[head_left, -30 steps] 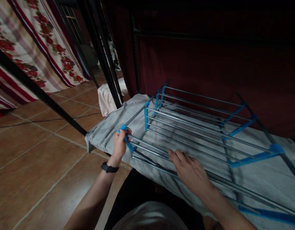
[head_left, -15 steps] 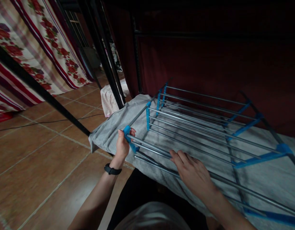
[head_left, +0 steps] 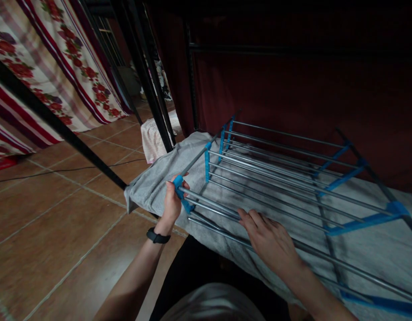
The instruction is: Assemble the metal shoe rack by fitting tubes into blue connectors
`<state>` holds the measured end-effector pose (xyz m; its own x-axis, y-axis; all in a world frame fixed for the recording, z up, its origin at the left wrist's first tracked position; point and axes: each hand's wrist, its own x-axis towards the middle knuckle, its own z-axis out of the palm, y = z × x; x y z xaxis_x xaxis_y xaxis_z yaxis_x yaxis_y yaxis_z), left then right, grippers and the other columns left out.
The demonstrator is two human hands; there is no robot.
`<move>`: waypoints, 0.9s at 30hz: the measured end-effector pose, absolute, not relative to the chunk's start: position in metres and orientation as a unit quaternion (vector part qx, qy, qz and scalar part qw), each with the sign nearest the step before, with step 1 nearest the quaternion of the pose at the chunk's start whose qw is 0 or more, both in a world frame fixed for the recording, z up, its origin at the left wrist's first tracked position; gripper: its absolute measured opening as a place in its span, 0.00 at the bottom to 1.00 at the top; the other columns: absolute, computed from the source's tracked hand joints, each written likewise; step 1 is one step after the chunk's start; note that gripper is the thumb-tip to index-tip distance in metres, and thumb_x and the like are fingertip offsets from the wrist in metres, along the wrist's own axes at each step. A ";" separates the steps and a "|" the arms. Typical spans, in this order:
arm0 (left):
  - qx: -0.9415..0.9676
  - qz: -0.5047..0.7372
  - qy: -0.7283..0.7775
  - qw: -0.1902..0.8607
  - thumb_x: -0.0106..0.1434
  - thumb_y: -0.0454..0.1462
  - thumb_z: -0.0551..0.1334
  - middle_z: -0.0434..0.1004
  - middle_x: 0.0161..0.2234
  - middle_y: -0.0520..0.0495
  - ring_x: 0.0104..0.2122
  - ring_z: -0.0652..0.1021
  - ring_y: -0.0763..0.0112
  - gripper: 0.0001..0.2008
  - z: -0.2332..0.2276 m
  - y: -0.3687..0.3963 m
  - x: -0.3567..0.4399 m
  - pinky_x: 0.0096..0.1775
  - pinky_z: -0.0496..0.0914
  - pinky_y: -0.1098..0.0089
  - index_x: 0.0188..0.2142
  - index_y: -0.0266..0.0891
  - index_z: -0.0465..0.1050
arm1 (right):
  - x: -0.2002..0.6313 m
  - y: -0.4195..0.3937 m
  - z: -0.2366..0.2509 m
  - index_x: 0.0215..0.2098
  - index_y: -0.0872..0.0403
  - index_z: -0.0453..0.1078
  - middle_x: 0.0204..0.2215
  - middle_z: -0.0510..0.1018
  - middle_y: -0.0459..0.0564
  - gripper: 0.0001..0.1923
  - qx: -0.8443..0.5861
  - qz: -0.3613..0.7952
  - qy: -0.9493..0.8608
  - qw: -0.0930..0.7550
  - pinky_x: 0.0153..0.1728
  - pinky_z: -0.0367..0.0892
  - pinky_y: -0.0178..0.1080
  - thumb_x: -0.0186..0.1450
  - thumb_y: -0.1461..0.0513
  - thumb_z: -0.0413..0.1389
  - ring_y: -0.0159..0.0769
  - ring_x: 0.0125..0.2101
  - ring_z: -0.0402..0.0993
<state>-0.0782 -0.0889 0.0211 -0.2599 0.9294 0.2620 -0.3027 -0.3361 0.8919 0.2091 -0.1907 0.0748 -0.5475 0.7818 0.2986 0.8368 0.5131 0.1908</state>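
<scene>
While left hand (head_left: pixel 172 204) clasps blue joint (head_left: pixel 178 180) | right hand (head_left: pixel 269 236) holds rods (head_left: pixel 209 203), grip partly hidden | rack (head_left: pixel 363 222) cropped

Against a second earlier: whole view had slid slightly rightward. Left hand (head_left: pixel 171 205), left of centre: thumb had moved off the blue joint's (head_left: pixel 178 180) face to its left side. Rack's (head_left: pixel 207 166) right-end bracket (head_left: pixel 398 208) sat nearer the right edge. More red material (head_left: pixel 4 163) showed far left.
</scene>
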 end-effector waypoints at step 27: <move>0.478 0.666 0.413 0.396 0.61 0.67 0.53 0.74 0.27 0.48 0.22 0.70 0.71 0.40 0.016 -0.090 -0.088 0.24 0.66 0.70 0.54 0.38 0.73 | 0.211 -0.190 0.074 0.60 0.54 0.66 0.41 0.77 0.47 0.19 -0.457 -0.174 -0.865 0.111 0.36 0.65 0.39 0.71 0.67 0.53 0.33 0.36 0.74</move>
